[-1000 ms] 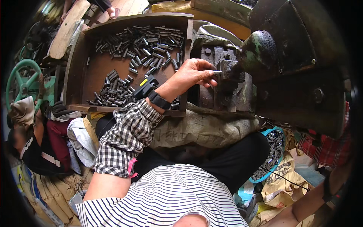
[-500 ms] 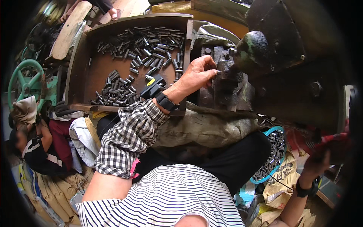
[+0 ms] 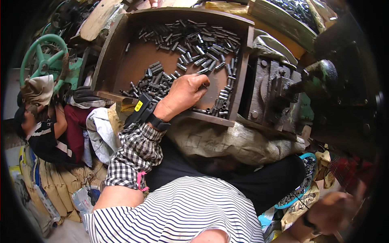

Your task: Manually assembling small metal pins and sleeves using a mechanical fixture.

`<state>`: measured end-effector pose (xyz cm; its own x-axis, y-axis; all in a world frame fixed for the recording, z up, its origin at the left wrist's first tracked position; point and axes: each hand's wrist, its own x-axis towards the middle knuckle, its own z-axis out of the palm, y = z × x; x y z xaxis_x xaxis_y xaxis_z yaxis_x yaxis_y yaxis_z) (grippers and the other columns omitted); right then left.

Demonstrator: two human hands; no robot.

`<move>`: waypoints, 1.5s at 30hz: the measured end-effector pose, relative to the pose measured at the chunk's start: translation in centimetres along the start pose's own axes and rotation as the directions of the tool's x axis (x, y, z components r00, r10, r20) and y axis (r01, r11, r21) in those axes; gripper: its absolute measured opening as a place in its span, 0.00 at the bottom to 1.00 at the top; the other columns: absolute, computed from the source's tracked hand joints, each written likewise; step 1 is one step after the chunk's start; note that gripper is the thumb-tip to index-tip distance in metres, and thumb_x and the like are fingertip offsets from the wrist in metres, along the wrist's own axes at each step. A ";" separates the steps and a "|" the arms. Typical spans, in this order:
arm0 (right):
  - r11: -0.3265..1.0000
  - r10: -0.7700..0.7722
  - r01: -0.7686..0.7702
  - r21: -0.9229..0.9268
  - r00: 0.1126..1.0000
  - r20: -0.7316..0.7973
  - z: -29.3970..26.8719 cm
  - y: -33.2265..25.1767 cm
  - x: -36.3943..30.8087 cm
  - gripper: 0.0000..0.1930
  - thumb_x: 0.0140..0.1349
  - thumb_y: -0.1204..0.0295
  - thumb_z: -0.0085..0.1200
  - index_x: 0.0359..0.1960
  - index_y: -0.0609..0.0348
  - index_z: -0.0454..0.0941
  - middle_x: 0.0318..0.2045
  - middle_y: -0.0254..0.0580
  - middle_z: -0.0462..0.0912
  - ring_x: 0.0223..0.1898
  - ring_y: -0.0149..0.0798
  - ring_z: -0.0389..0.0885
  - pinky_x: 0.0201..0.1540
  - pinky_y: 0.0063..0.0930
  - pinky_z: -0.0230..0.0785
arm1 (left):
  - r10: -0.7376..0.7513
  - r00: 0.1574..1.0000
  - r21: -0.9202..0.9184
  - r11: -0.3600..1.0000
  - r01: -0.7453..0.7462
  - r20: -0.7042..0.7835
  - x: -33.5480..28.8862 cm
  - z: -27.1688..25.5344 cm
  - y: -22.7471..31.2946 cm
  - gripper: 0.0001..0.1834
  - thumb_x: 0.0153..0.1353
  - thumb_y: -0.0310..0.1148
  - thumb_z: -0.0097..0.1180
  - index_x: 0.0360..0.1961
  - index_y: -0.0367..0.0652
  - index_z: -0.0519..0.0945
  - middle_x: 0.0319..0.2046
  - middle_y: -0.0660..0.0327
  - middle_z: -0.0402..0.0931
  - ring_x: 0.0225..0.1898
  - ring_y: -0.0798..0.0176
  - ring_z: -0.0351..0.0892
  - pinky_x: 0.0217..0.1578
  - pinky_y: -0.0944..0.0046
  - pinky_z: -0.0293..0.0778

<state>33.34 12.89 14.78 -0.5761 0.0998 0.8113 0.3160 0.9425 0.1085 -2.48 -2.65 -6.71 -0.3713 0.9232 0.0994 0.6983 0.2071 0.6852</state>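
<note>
My left hand (image 3: 187,92), in a checked sleeve with a black strap at the wrist, hangs over the wooden tray (image 3: 175,113). Its fingers are curled together beside the loose short metal cylinders (image 3: 207,63); what they hold, if anything, is hidden. A second heap of dark metal pieces (image 3: 154,79) lies left of this hand. Low at the right is my right hand (image 3: 333,208), with a dark wristband; motion smears its fingers. To the right of the tray stands a dark, greasy machine fixture (image 3: 279,91).
Dark machine housing (image 3: 348,93) fills the right side. A blue-rimmed basin (image 3: 311,178) of metal pieces sits beside my right knee. Another person (image 3: 48,125) is at the left, below a green handwheel (image 3: 48,60). A wooden trough (image 3: 279,20) lies behind the tray.
My left hand has gone from the machine fixture leftward to the pieces in the tray. My right hand has dropped lower, away from something red. The whole view has shifted.
</note>
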 end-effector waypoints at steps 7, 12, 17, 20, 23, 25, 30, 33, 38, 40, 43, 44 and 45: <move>0.937 -0.071 -0.097 0.336 0.888 0.455 22.9 -9.9 -1.5 0.07 0.45 0.80 0.55 0.27 0.59 0.73 0.29 0.43 0.73 0.32 0.45 0.73 0.38 0.37 0.65 | 0.004 0.999 0.199 0.980 -0.012 0.039 -1.5 -1.7 -1.4 0.11 0.51 0.29 0.59 0.37 0.43 0.75 0.31 0.55 0.73 0.34 0.48 0.77 0.32 0.53 0.73; 0.993 -0.113 0.107 0.042 0.854 0.508 33.0 -10.4 -1.6 0.03 0.47 0.74 0.51 0.24 0.56 0.76 0.31 0.42 0.75 0.37 0.42 0.73 0.41 0.38 0.60 | -0.025 0.999 0.185 0.982 0.033 -0.046 -1.4 -1.5 -2.1 0.08 0.53 0.31 0.57 0.35 0.42 0.75 0.30 0.54 0.73 0.31 0.47 0.77 0.32 0.52 0.74; 0.991 -0.097 0.131 0.001 0.726 0.681 36.0 -12.0 -1.4 0.05 0.49 0.73 0.51 0.22 0.55 0.80 0.30 0.42 0.77 0.38 0.41 0.75 0.44 0.42 0.58 | 0.018 0.999 0.214 0.977 -0.010 -0.036 -1.3 -0.7 -2.0 0.07 0.52 0.28 0.56 0.32 0.41 0.73 0.28 0.54 0.72 0.30 0.47 0.77 0.29 0.52 0.74; 0.992 -0.119 0.118 0.047 0.731 0.671 35.8 -11.2 -1.4 0.04 0.49 0.73 0.51 0.25 0.56 0.79 0.27 0.41 0.77 0.34 0.41 0.78 0.42 0.39 0.60 | 0.068 0.997 0.202 0.977 -0.072 0.023 -0.6 0.3 -1.1 0.07 0.50 0.27 0.56 0.30 0.40 0.71 0.28 0.53 0.71 0.29 0.46 0.77 0.29 0.52 0.74; 0.956 0.000 -0.165 0.244 0.828 0.561 33.5 -10.8 -1.1 0.06 0.56 0.70 0.50 0.32 0.58 0.74 0.27 0.44 0.80 0.30 0.47 0.80 0.33 0.37 0.68 | 0.118 0.993 0.135 0.983 -0.121 0.028 0.2 1.9 -0.5 0.09 0.50 0.27 0.56 0.31 0.37 0.70 0.31 0.49 0.70 0.29 0.44 0.77 0.29 0.51 0.75; 0.827 0.176 -0.462 0.320 0.754 0.633 31.3 -10.6 -1.2 0.07 0.58 0.70 0.54 0.33 0.60 0.74 0.27 0.45 0.81 0.28 0.47 0.81 0.29 0.33 0.72 | 0.121 0.992 0.146 0.981 -0.124 0.033 0.7 2.6 0.1 0.10 0.51 0.27 0.56 0.32 0.36 0.70 0.32 0.49 0.69 0.30 0.44 0.77 0.29 0.51 0.75; 0.167 0.318 -0.911 0.377 0.412 0.854 26.7 -10.0 -2.8 0.07 0.60 0.75 0.54 0.38 0.65 0.75 0.24 0.38 0.79 0.23 0.29 0.79 0.25 0.20 0.71 | 0.074 0.991 0.167 0.982 -0.092 0.110 1.0 3.3 -0.2 0.12 0.54 0.30 0.56 0.35 0.35 0.69 0.34 0.47 0.69 0.32 0.43 0.76 0.31 0.50 0.76; -0.049 0.339 -0.919 0.391 0.352 0.872 25.6 -10.6 -3.6 0.09 0.60 0.78 0.53 0.41 0.68 0.73 0.29 0.35 0.77 0.27 0.22 0.75 0.28 0.15 0.72 | 0.032 0.991 0.156 0.986 -0.053 0.130 0.8 3.1 -0.6 0.12 0.54 0.31 0.56 0.35 0.37 0.69 0.34 0.49 0.70 0.34 0.44 0.76 0.32 0.50 0.74; -0.141 0.271 -0.930 0.339 0.293 0.917 25.6 -10.6 -3.6 0.08 0.58 0.77 0.55 0.39 0.67 0.74 0.27 0.33 0.77 0.27 0.19 0.74 0.29 0.14 0.72 | 0.066 0.988 0.170 0.981 -0.089 0.138 1.0 2.7 -0.7 0.10 0.55 0.32 0.56 0.34 0.39 0.71 0.30 0.52 0.71 0.31 0.45 0.76 0.31 0.50 0.74; 0.028 0.210 -0.956 0.293 0.292 0.933 25.6 -9.9 -3.7 0.06 0.58 0.76 0.57 0.34 0.66 0.75 0.25 0.31 0.78 0.25 0.18 0.74 0.26 0.12 0.69 | 0.054 0.993 0.156 0.985 -0.070 0.106 1.0 2.1 0.2 0.09 0.55 0.32 0.56 0.33 0.39 0.72 0.29 0.52 0.71 0.31 0.45 0.77 0.31 0.51 0.73; 0.097 0.261 -0.944 0.316 0.330 0.907 25.8 -9.7 -3.8 0.06 0.58 0.74 0.58 0.33 0.64 0.77 0.24 0.30 0.79 0.23 0.19 0.75 0.23 0.11 0.66 | 0.053 0.997 0.036 0.998 -0.055 0.058 1.1 1.1 0.9 0.09 0.55 0.33 0.57 0.32 0.39 0.73 0.27 0.52 0.73 0.30 0.46 0.76 0.29 0.54 0.73; 0.095 0.265 -0.944 0.317 0.331 0.906 25.8 -9.6 -3.8 0.06 0.58 0.74 0.58 0.33 0.64 0.77 0.24 0.30 0.79 0.23 0.19 0.75 0.23 0.11 0.66 | 0.061 0.997 -0.072 0.996 -0.058 0.040 1.2 0.7 1.0 0.10 0.55 0.34 0.58 0.31 0.39 0.74 0.26 0.51 0.73 0.29 0.46 0.76 0.28 0.55 0.72; -0.032 0.252 -0.953 0.301 0.284 0.925 25.8 -9.4 -3.9 0.06 0.58 0.74 0.58 0.34 0.64 0.78 0.24 0.31 0.79 0.23 0.19 0.75 0.22 0.12 0.65 | 0.065 0.997 -0.073 0.995 -0.062 0.042 1.2 0.6 1.1 0.10 0.55 0.34 0.58 0.31 0.39 0.74 0.26 0.51 0.73 0.29 0.46 0.76 0.28 0.55 0.72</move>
<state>13.14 11.92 -4.24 -0.7815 0.5607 -0.2737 0.3115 -0.0295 -0.9498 -1.80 -1.07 -6.24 -0.2993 0.9474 0.1132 0.6736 0.1258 0.7283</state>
